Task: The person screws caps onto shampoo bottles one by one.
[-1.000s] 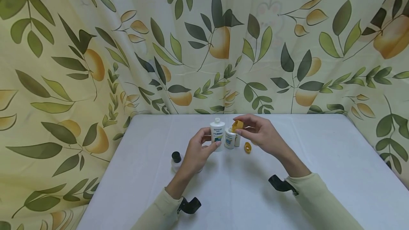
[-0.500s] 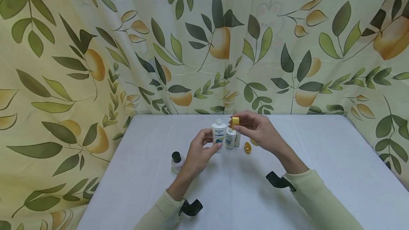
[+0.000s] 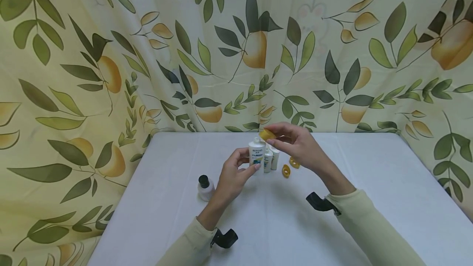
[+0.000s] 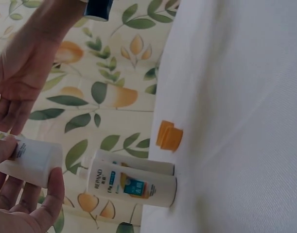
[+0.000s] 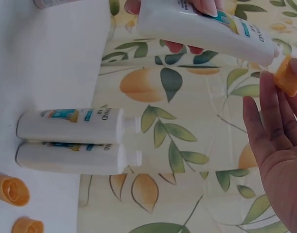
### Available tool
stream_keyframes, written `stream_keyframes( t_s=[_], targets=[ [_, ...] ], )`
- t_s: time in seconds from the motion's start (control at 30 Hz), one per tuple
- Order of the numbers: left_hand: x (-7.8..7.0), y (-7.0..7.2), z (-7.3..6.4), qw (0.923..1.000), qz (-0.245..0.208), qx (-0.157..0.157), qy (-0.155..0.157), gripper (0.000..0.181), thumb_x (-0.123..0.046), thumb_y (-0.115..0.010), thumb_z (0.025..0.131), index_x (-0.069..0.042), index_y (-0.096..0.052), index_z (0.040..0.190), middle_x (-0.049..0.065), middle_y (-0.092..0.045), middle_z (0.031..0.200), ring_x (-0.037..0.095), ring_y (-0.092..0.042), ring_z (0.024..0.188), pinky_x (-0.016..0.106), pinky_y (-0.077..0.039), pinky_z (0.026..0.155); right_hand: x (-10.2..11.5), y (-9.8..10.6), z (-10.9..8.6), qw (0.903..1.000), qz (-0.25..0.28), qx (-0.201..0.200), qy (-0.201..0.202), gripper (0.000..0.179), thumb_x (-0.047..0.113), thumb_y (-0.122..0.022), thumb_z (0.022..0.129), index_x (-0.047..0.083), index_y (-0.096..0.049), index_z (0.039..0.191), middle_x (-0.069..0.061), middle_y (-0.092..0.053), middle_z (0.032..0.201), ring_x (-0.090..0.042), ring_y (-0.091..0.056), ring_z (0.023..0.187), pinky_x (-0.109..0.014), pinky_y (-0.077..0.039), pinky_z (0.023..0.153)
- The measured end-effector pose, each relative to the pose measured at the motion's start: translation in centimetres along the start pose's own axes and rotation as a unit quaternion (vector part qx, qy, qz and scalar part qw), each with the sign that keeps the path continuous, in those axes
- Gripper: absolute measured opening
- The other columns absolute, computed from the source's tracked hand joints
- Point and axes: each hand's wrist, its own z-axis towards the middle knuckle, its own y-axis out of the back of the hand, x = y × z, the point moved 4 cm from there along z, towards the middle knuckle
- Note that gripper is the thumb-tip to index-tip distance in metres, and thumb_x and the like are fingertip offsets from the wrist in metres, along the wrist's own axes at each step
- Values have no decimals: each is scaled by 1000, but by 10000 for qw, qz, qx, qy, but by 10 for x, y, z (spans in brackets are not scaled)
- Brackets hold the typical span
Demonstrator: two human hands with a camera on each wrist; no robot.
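Note:
My left hand [image 3: 233, 172] grips a white bottle [image 3: 256, 151] with a printed label and a bare neck, lifted off the table. My right hand [image 3: 297, 143] pinches an orange-yellow cap [image 3: 267, 134] right beside that neck. In the right wrist view the cap [image 5: 287, 77] is tilted, close to the end of the held bottle [image 5: 206, 34]. Two similar white bottles [image 5: 70, 125] without caps stand side by side on the table, partly behind the held one in the head view. To their right lie two orange caps, a nearer cap [image 3: 286, 171] and a farther cap [image 3: 294, 162].
A pale bottle with a black cap [image 3: 205, 188] stands left of my left forearm. White cloth covers the table [image 3: 281, 229]. A leaf-and-fruit patterned curtain [image 3: 236, 52] hangs behind its far edge. Each wrist carries a black camera mount [image 3: 225, 239].
The held bottle has shifted slightly right and up. The cap in my right hand has turned and moved left and up to the bottle's neck, uncovering more of the farther cap on the table.

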Motion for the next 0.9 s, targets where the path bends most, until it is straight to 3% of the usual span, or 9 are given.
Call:
stream_keyframes(
  t_s=[0.2,0.5,0.9],
  targets=[
    [0,-2,2,9999,15,-31,-141,43,-14,-76,93,-16,-59,132,0,-65,127,17,-64,115,26,-60,87,4,0,3,10000,-38,-73,40,33,14,-72,96,11,-67,129,-4,-68,124,-19,-66,106,-25,-55,96],
    [1,-5,4,9997,46,-75,-220,41,-15,-76,92,-18,-61,131,-2,-66,123,15,-64,112,26,-60,85,4,0,5,9999,-103,-12,80,32,16,-73,95,14,-70,127,-2,-68,126,-20,-66,112,-51,-52,102],
    [1,-6,4,9998,50,-65,-198,41,-16,-77,92,-17,-62,131,-2,-66,124,15,-64,112,26,-60,86,4,0,4,9999,-105,1,-19,32,18,-73,96,15,-71,127,-3,-68,128,-25,-64,118,-54,-51,102]
  ],
)
